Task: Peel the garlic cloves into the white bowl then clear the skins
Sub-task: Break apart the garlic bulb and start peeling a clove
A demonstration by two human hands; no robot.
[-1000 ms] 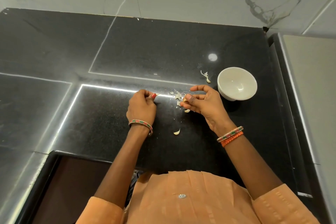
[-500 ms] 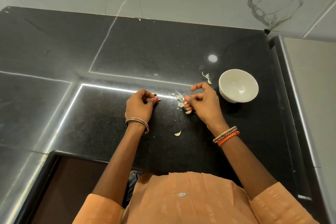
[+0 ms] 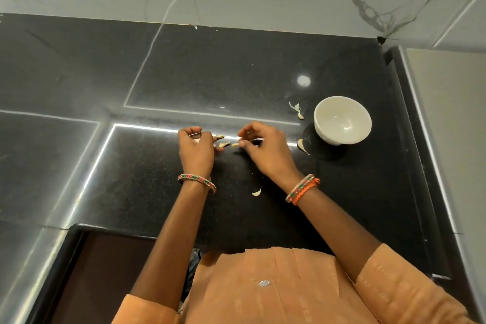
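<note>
1. Countertop (image 3: 236, 71): black, polished stone, speckled, with bright reflected light lines across it; it bears all items below.
2. White bowl (image 3: 342, 119): round, upright, standing on the countertop. Landmark for the entries that follow.
3. Garlic skin scrap with clove (image 3: 297, 109): just left of the bowl, at its far side.
4. Garlic clove (image 3: 302, 145): near the bowl's lower left, apart from it.
5. Small garlic pieces (image 3: 224, 143): a loose cluster well left of the bowl; whether skin or clove cannot be told.
6. Curved pale piece (image 3: 256, 193): lying alone, well left of the bowl and nearer the counter's front edge.
</note>
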